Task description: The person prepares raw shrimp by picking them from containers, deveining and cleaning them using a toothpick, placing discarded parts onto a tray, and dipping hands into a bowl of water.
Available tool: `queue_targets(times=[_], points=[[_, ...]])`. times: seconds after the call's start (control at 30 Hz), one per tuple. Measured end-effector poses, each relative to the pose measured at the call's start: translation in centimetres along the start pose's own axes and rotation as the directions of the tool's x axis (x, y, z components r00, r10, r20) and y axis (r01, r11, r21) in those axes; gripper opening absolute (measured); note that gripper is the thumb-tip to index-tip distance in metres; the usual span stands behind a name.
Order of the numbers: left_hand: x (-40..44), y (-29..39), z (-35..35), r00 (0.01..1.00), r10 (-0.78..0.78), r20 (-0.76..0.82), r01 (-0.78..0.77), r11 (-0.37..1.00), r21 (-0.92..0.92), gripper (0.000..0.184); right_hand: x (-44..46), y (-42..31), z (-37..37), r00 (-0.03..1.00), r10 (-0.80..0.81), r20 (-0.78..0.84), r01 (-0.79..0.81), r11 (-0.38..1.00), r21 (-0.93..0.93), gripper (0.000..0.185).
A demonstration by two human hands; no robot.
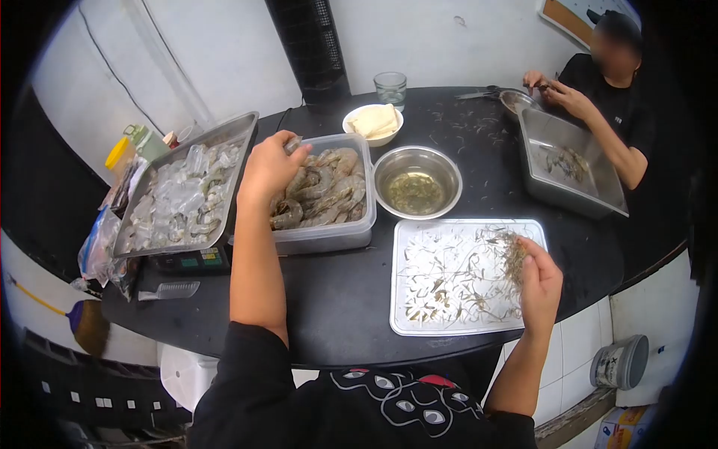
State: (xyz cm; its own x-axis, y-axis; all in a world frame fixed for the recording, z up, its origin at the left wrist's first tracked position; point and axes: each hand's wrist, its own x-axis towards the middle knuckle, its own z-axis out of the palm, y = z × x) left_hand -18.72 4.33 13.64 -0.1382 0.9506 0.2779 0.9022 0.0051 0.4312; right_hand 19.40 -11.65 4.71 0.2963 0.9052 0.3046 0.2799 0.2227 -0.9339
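Head view: right hand pinched strands over the tray, left hand something greyish; I judged some trimming done, a tub of shrimp left

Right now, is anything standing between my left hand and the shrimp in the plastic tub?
Nothing visible does. The plastic tub has no lid on, and the shrimp lie exposed inside, with your left hand at its left side. That hand holds a small greyish piece, too unclear to name.
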Motion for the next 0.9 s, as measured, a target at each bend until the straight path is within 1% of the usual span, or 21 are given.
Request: queue_targets(times=[0.1,0.17,0.2,0.27,0.33,0.37,0.4,0.47,0.53,0.57,0.6,0.63,0.7,0.73,0.8,0.83,0.87,0.9], points=[[1.3,-3.1,1.2,0.983,0.083,-0.166,-0.051,0.981,0.188,0.052,0.0,0.2,0.3,1.000,-0.022,0.000,0.022,0.999,0.028,0.027],[1.4,-4.4,0.4,0.968,0.162,-0.193,-0.118,0.967,0.224,0.055,-0.1,0.4,0.2,0.999,-0.052,-0.004,0.052,0.998,0.028,0.027],[1.6,-4.5,1.0,0.958,0.216,-0.188,-0.172,0.959,0.225,0.056,0.0,0.4,-0.1,0.995,-0.090,0.047,0.091,0.996,-0.022,0.027],[0.5,-2.4,-0.5,0.962,0.199,-0.187,-0.188,0.979,0.073,0.052,1.6,-0.4,0.1,0.976,-0.148,0.162,0.169,0.977,-0.127,0.027],[-0.3,0.2,-1.7,0.964,0.183,-0.192,-0.204,0.974,-0.095,0.050,4.4,-2.4,1.5,0.956,-0.069,0.284,0.131,0.970,-0.204,0.027],[-0.7,0.7,-2.1,0.965,0.167,-0.203,-0.203,0.964,-0.171,0.048,6.2,-2.9,2.8,0.932,-0.097,0.348,0.198,0.943,-0.267,0.027],[-1.1,1.2,-2.0,0.955,0.188,-0.227,-0.236,0.950,-0.206,0.047,8.0,-2.9,4.3,0.901,-0.124,0.415,0.272,0.908,-0.319,0.027],[-1.8,2.3,-2.0,0.930,0.228,-0.289,-0.307,0.913,-0.267,0.045,11.1,-2.4,8.2,0.850,-0.102,0.516,0.356,0.834,-0.422,0.028],[-2.4,2.6,-1.7,0.920,0.237,-0.312,-0.334,0.891,-0.309,0.041,13.4,-2.3,11.9,0.770,0.028,0.638,0.436,0.706,-0.558,0.030],[-2.8,2.9,-1.7,0.917,0.246,-0.313,-0.349,0.875,-0.335,0.039,14.6,-2.0,13.8,0.737,0.079,0.671,0.540,0.528,-0.655,0.030],[-3.1,3.1,-1.7,0.916,0.255,-0.310,-0.362,0.859,-0.362,0.038,15.3,-1.4,15.4,0.710,0.145,0.689,0.623,0.326,-0.711,0.029],[-3.5,3.5,-2.1,0.918,0.234,-0.320,-0.353,0.849,-0.392,0.036,15.5,-1.0,16.6,0.692,0.184,0.698,0.659,0.236,-0.714,0.028],[-3.9,3.1,-2.5,0.896,0.227,-0.381,-0.385,0.825,-0.414,0.035,15.7,-0.2,18.3,0.657,0.271,0.703,0.717,0.062,-0.694,0.026],[-3.7,2.8,-2.7,0.885,0.226,-0.406,-0.401,0.814,-0.421,0.035,16.1,0.3,18.8,0.662,0.259,0.703,0.693,0.145,-0.706,0.025],[-3.2,2.1,-3.4,0.891,0.201,-0.406,-0.401,0.767,-0.501,0.034,16.4,1.3,19.7,0.667,0.246,0.703,0.630,0.318,-0.709,0.023],[-3.2,1.7,-3.5,0.898,0.180,-0.401,-0.392,0.744,-0.542,0.033,16.7,-0.2,19.1,0.644,0.268,0.716,0.689,0.203,-0.696,0.024],[-3.2,1.6,-3.4,0.894,0.173,-0.414,-0.396,0.738,-0.546,0.032,17.3,-0.3,18.7,0.670,0.243,0.702,0.666,0.223,-0.712,0.024],[-3.1,1.6,-3.5,0.887,0.169,-0.429,-0.404,0.733,-0.547,0.032,18.2,-0.5,18.6,0.623,0.337,0.706,0.668,0.242,-0.704,0.023]])
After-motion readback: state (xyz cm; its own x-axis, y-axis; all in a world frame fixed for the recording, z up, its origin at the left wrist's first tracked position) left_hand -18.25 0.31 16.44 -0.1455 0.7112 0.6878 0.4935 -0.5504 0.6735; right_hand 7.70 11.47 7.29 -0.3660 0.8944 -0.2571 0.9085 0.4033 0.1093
